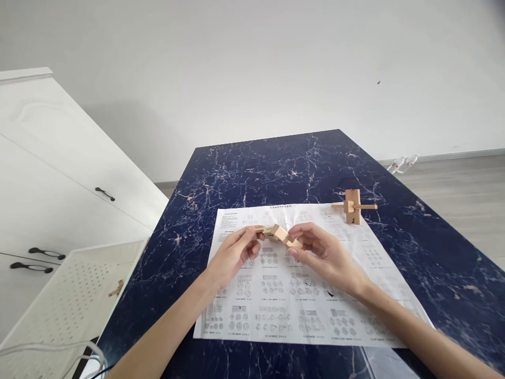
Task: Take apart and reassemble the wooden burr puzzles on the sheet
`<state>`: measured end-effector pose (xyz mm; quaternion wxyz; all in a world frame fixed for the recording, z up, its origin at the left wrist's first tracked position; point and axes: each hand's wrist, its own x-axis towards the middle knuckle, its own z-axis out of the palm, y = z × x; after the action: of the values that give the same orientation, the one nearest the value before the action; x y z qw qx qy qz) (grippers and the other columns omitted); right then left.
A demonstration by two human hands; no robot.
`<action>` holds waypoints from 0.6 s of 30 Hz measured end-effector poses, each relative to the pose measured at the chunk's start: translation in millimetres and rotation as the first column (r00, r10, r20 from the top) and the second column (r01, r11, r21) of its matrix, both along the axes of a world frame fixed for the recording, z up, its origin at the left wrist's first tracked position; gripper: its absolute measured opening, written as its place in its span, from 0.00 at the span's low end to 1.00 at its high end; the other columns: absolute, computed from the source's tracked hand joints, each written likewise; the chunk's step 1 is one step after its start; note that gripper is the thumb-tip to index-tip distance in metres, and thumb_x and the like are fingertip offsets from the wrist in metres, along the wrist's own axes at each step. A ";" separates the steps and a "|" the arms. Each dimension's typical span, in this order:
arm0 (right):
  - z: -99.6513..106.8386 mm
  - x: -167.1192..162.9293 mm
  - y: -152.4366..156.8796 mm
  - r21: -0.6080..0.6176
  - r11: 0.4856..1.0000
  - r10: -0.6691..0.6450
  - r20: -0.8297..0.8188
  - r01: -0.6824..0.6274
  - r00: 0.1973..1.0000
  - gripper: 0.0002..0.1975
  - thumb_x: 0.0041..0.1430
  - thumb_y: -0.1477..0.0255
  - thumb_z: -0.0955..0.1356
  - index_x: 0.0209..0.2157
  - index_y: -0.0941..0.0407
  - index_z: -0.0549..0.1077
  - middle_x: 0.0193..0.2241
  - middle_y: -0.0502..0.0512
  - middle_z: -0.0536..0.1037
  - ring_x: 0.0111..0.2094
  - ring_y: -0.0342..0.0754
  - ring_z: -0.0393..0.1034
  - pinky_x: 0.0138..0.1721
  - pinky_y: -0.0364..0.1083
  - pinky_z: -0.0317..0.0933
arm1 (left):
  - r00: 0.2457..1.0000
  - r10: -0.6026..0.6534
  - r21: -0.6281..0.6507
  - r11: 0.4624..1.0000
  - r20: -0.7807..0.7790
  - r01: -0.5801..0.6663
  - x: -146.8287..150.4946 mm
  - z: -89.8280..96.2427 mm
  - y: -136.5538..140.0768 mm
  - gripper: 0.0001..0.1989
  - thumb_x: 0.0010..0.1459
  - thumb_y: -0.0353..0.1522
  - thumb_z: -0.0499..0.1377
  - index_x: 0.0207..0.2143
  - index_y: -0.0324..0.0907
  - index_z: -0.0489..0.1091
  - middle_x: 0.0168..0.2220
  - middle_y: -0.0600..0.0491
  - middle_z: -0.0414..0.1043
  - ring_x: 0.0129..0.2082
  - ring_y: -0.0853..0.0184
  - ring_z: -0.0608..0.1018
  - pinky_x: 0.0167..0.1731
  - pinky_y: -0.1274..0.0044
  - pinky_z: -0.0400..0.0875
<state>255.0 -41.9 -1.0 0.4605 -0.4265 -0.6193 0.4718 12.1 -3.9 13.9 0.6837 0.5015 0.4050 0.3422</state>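
Note:
Above a printed instruction sheet (276,295), both my hands hold notched wooden puzzle pieces joined together (276,232). My left hand (235,249) pinches the left end of these wooden puzzle pieces between thumb and fingers. At the right end, my right hand (321,252) grips a notched piece with the thumb below and fingers above. Dark marks show on one light wood face. Exactly how the pieces interlock is too small to tell. A separate cross-shaped wooden puzzle (352,207) rests at the sheet's upper right corner.
The sheet lies on a dark blue marbled table (252,173). White cabinets (71,173) stand at left, beside a perforated white surface (84,279) with a small wooden piece (116,288) on it. White cables (59,347) run at lower left. Clear plastic items (402,163) lie beyond the table's right edge.

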 end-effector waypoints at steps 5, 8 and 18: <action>2.0 -1.7 -1.4 -0.060 0.996 0.070 -0.016 -0.071 0.997 0.18 0.65 0.56 0.75 0.50 0.51 0.75 0.42 0.58 0.84 0.42 0.54 0.81 0.46 0.56 0.79 | 0.993 -0.117 -0.031 0.993 -0.010 0.117 5.3 4.3 -7.1 0.22 0.72 0.49 0.58 0.48 0.42 0.79 0.40 0.49 0.72 0.29 0.71 0.66 0.33 0.73 0.65; 0.8 -1.9 -1.3 -0.083 0.994 0.068 -0.011 -0.068 0.998 0.19 0.64 0.55 0.75 0.49 0.51 0.76 0.43 0.59 0.85 0.44 0.56 0.82 0.48 0.57 0.78 | 0.983 -0.180 -0.056 0.983 -0.041 0.177 7.6 6.4 -10.6 0.21 0.71 0.49 0.59 0.50 0.42 0.77 0.39 0.50 0.70 0.28 0.72 0.65 0.32 0.73 0.65; 0.3 -1.5 -3.1 -0.042 0.996 0.076 -0.049 -0.079 0.996 0.16 0.66 0.58 0.75 0.49 0.51 0.77 0.42 0.57 0.85 0.46 0.55 0.81 0.49 0.55 0.77 | 0.923 -0.376 -0.128 0.915 0.076 0.383 7.3 4.6 -12.9 0.17 0.71 0.44 0.62 0.52 0.43 0.77 0.45 0.47 0.75 0.33 0.68 0.77 0.39 0.70 0.72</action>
<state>253.5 -45.0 -0.7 0.4470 -0.4007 -0.6137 0.5129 19.4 -16.8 18.4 0.7805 0.5126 0.3057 0.1860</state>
